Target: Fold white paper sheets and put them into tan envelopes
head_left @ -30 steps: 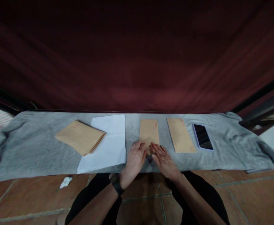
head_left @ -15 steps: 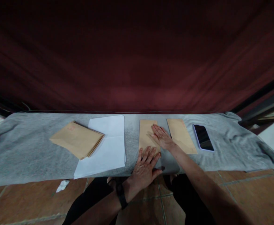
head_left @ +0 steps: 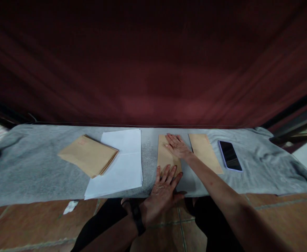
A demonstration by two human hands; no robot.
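Head cam, sole view | worn on the person's head, over near edge of grey-covered table (head_left: 33, 164) | faces forward and down | near: hands (head_left: 162, 190) low centre, forearms entering from bottom | wide take: dark red backdrop (head_left: 153, 80) above, tiled floor (head_left: 30, 224) below

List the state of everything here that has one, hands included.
Left hand: open, spread flat
Right hand: open, palm down
Middle envelope: flat, partly covered by both hands
Right envelope: lying flat
White sheets: stacked, partly under the envelope pile
Envelope pile: edges uneven, lying askew
Phone: screen up, dark
Grey cloth: spread out, wrinkled
Wristband: worn
White scrap: crumpled
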